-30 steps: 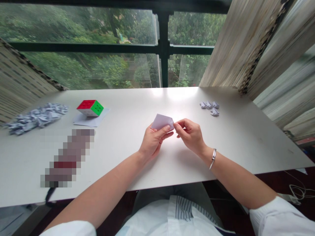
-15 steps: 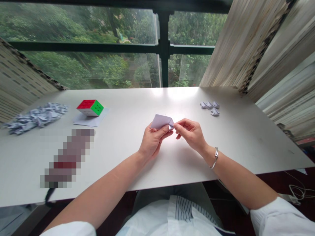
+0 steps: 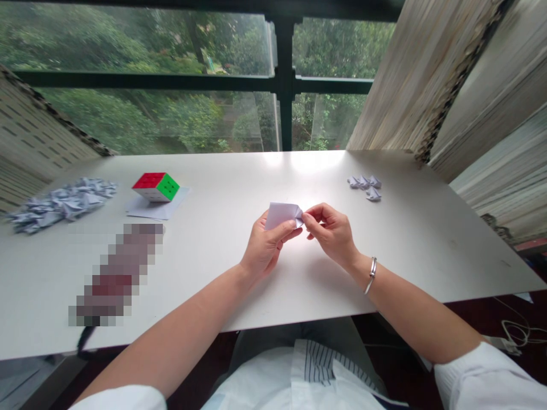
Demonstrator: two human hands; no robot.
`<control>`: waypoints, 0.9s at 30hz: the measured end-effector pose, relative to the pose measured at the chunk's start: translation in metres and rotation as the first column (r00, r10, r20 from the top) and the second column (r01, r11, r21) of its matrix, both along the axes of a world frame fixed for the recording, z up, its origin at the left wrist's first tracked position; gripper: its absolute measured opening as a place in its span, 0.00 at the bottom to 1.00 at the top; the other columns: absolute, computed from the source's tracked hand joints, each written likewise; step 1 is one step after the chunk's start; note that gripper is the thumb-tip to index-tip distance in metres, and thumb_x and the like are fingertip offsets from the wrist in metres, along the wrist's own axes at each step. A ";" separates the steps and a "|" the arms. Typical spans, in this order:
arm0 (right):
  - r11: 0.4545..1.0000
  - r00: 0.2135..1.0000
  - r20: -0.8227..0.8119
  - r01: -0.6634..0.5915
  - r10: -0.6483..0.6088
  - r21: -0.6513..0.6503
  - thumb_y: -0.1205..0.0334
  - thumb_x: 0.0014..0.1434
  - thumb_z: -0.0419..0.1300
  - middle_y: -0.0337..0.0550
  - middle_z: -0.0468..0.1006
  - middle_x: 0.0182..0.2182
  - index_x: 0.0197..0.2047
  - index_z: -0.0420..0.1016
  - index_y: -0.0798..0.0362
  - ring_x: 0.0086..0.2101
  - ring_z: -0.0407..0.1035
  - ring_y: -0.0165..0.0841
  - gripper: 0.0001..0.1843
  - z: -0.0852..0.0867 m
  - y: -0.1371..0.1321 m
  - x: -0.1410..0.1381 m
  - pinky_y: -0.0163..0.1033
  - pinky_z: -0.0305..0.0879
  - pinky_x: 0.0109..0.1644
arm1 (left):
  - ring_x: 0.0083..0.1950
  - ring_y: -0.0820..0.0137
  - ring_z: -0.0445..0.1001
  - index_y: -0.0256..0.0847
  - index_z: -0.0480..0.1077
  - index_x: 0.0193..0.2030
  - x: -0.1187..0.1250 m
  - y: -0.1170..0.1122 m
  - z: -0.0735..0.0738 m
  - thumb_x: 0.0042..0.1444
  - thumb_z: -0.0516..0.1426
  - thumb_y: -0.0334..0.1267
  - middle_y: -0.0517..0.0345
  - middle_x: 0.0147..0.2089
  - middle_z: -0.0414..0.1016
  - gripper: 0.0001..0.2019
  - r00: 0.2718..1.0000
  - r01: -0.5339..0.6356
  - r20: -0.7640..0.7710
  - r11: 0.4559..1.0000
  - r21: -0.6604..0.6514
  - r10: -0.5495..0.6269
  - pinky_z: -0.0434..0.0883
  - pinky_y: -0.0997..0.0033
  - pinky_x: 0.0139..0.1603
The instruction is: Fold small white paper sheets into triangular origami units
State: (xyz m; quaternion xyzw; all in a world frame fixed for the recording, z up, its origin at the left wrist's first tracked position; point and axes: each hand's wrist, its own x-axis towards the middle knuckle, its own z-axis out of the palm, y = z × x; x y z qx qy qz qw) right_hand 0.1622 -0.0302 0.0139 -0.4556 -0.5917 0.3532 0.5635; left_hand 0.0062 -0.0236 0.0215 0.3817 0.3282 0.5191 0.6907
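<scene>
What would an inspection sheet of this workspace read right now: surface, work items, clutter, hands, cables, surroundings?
Surface: white table, small marks toward its right side.
Work items: folded white paper, in both hands.
Clutter: heap of folded pieces at left; smaller group of folded pieces at right; puzzle cube on paper sheets; pixelated item, identity unclear.
Hands: left hand grips the paper, thumb on top; right hand pinches its right end.
Cables: white cable below the tabletop, lower right; dark strip by the pixelated item, possibly a cord.
Surroundings: window facing greenery, curtains either side.
</scene>
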 end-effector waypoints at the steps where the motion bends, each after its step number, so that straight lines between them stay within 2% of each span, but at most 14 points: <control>1: 1.000 1.000 0.003 0.003 -0.003 0.004 0.49 0.59 0.63 0.38 0.76 0.26 0.33 0.75 0.52 0.24 0.69 0.27 0.14 0.001 0.000 0.000 0.34 0.74 0.26 | 0.44 0.67 0.77 0.39 0.76 0.42 0.000 0.000 0.000 0.46 0.69 0.36 0.56 0.40 0.79 0.16 1.000 -0.001 0.001 1.000 0.004 0.001 0.74 0.63 0.51; 8: 1.000 0.999 -0.050 -0.001 0.002 0.011 0.48 0.56 0.66 0.40 0.76 0.28 0.31 0.76 0.53 0.26 0.70 0.28 0.15 0.002 0.000 0.000 0.35 0.75 0.25 | 0.40 0.69 0.76 0.39 0.76 0.39 0.002 0.001 -0.003 0.40 0.71 0.35 0.58 0.36 0.78 0.17 0.995 -0.072 -0.066 0.997 0.030 0.074 0.74 0.66 0.46; 16: 0.996 0.988 -0.141 -0.070 0.061 -0.061 0.50 0.54 0.68 0.41 0.78 0.29 0.36 0.78 0.54 0.27 0.70 0.28 0.15 0.004 0.001 0.001 0.34 0.75 0.25 | 0.40 0.69 0.76 0.39 0.76 0.40 0.002 0.000 -0.005 0.42 0.70 0.34 0.58 0.36 0.78 0.17 0.995 -0.071 -0.064 0.996 0.053 0.074 0.75 0.66 0.46; 22: 0.990 0.979 -0.175 -0.118 0.102 -0.079 0.51 0.52 0.69 0.41 0.77 0.31 0.35 0.79 0.54 0.29 0.70 0.29 0.15 0.005 0.001 0.001 0.33 0.75 0.25 | 0.41 0.66 0.77 0.39 0.76 0.40 0.002 0.000 -0.006 0.41 0.71 0.37 0.57 0.37 0.79 0.18 0.993 -0.096 -0.068 0.995 0.039 0.099 0.75 0.63 0.45; 27: 0.981 0.966 -0.214 -0.169 0.144 -0.099 0.53 0.53 0.69 0.40 0.76 0.29 0.36 0.79 0.54 0.29 0.70 0.29 0.13 0.004 0.001 0.000 0.33 0.74 0.24 | 0.39 0.68 0.76 0.37 0.75 0.37 0.002 0.001 -0.006 0.41 0.72 0.37 0.58 0.35 0.78 0.17 0.989 -0.118 -0.081 0.992 0.041 0.121 0.76 0.65 0.42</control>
